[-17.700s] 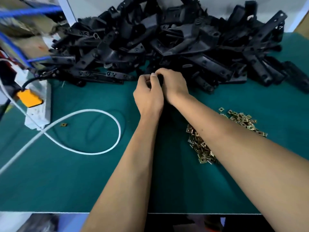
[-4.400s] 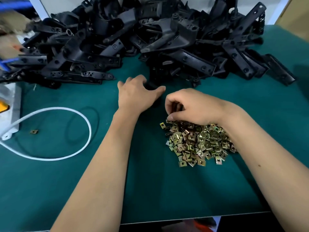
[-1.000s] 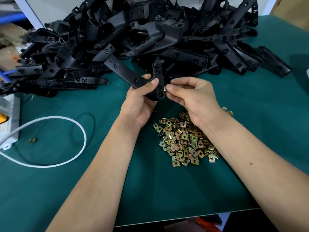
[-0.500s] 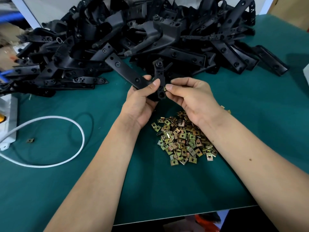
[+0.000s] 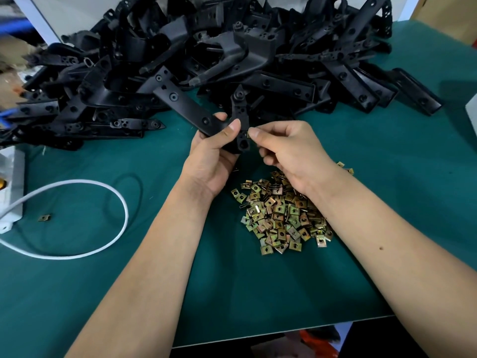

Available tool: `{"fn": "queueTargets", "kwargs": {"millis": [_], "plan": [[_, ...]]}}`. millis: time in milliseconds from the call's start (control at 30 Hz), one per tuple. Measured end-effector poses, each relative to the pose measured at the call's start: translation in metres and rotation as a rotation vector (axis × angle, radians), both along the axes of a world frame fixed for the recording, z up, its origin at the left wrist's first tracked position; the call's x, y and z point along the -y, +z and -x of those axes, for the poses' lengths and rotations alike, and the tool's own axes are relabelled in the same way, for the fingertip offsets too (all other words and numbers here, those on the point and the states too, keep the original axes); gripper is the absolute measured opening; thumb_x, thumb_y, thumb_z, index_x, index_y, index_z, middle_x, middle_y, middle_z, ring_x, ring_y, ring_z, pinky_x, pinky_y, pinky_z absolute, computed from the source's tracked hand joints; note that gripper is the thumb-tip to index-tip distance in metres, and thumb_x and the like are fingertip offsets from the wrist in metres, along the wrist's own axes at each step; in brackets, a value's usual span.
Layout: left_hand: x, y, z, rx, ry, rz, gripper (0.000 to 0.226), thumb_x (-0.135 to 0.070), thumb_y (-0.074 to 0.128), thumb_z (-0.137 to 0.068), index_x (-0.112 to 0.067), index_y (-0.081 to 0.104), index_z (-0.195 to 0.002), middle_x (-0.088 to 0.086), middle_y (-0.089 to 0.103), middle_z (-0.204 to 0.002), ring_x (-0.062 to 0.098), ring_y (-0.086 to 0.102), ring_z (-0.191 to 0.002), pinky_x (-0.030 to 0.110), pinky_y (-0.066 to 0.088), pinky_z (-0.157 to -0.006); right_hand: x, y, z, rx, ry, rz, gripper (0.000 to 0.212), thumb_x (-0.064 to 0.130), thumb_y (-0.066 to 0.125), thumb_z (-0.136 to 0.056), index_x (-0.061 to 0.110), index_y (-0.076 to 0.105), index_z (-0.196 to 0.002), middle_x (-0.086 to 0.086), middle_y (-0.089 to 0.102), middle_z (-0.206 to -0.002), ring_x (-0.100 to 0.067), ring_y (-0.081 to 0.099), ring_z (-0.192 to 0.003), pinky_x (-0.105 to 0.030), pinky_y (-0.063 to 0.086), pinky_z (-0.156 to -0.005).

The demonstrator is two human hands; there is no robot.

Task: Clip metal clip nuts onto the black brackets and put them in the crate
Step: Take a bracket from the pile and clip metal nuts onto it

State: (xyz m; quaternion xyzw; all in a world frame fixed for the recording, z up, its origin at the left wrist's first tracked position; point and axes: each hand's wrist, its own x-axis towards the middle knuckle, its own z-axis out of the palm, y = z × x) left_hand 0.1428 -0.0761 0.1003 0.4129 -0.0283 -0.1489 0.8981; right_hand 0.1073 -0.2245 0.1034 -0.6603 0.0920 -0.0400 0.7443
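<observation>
Left hand (image 5: 211, 156) grips a black bracket (image 5: 196, 112) above the green table (image 5: 387, 202) while the right hand (image 5: 289, 148) pinches a clip nut (image 5: 248, 134) against its edge. Loose clip nuts (image 5: 281, 215) lie heaped under the right wrist, before the bracket pile (image 5: 206, 55).

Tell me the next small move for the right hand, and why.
Probably push the small brass-coloured metal clip nut sideways onto the edge of the black plastic bracket. The right hand pinches it right at that edge while the left hand grips the bracket.
</observation>
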Motion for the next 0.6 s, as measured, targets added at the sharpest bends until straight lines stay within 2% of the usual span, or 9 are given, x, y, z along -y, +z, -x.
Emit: {"fn": "queueTargets", "kwargs": {"millis": [133,300,433,500,600], "plan": [[0.0004,-0.0020,-0.0002,0.020,-0.018,-0.037,0.033,-0.005,0.075,-0.076,-0.018,0.058,-0.100,-0.001,0.071,-0.084,0.015,0.072,-0.080,0.031,0.059,-0.073,0.0021,0.0001,0.0012,0.000,0.028,0.011,0.011,0.016,0.079,-0.091,0.012,0.076,-0.081,0.005,0.059,-0.062,-0.007,0.050,-0.054,-0.018,0.037,-0.046],[0.0012,-0.0040,0.0002,0.055,-0.063,-0.034,0.027,-0.001,0.072,-0.084,-0.018,0.056,-0.098,-0.001,0.072,-0.083,0.017,0.071,-0.081,0.032,0.058,-0.075,0.0041,0.0019,0.0017,0.007,0.079,-0.008,0.012,0.014,0.078,-0.091,0.010,0.074,-0.081,0.005,0.057,-0.062,-0.007,0.048,-0.055,-0.017,0.034,-0.044],[0.0009,-0.0026,-0.0027,0.084,-0.045,-0.063,0.025,0.002,0.069,-0.088,-0.017,0.056,-0.098,0.004,0.070,-0.091,0.022,0.069,-0.090,0.042,0.054,-0.090,0.0021,0.0011,0.0008,-0.009,0.080,-0.121,0.011,0.013,0.077,-0.092,0.007,0.075,-0.082,0.002,0.059,-0.066,-0.007,0.052,-0.057,-0.018,0.037,-0.046],[0.0000,-0.0025,-0.0054,0.073,-0.019,-0.056,0.024,0.004,0.067,-0.091,-0.016,0.057,-0.098,0.007,0.070,-0.095,0.026,0.069,-0.095,0.045,0.053,-0.095,-0.0003,0.0001,-0.0009,-0.010,0.055,-0.150,0.012,0.013,0.075,-0.094,0.003,0.075,-0.089,-0.001,0.062,-0.068,-0.009,0.055,-0.058,-0.019,0.042,-0.048],[-0.0001,-0.0037,-0.0078,0.039,0.021,-0.051,0.025,0.004,0.067,-0.091,-0.016,0.056,-0.100,0.007,0.069,-0.093,0.025,0.069,-0.092,0.044,0.055,-0.090,-0.0012,-0.0027,-0.0023,0.056,0.007,-0.021,0.010,0.011,0.071,-0.097,0.004,0.078,-0.093,-0.003,0.066,-0.069,-0.011,0.059,-0.060,-0.020,0.045,-0.051]]}}
